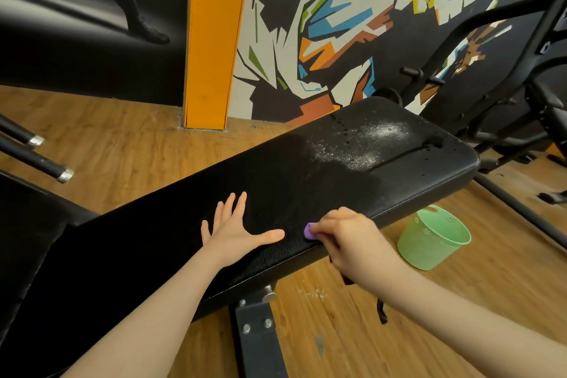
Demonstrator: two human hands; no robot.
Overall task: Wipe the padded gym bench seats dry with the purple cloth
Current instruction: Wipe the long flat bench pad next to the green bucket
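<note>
The left hand point(237, 232) lies flat on the black bench pad point(306, 193) with its fingers spread out straight, so that grip is open and holds nothing. The right hand point(346, 236) is curled tight around the purple cloth point(309, 231), close to the near edge of the pad. Only a small bit of the cloth peeks out by the thumb; the rest is hidden in the hand. Wet drops point(365, 144) shine at the far end of the pad, well apart from the cloth, so that part likely needs drying. The cloth is bunched up small, so a wipe may only smear the water and leave streaks. It sits so near the edge that it could slip off the side. A green bucket point(432, 239) stands on the floor point(129, 144) just below, and a swinging arm could knock it over. A second black pad point(27, 239) at the left may get missed.
</note>
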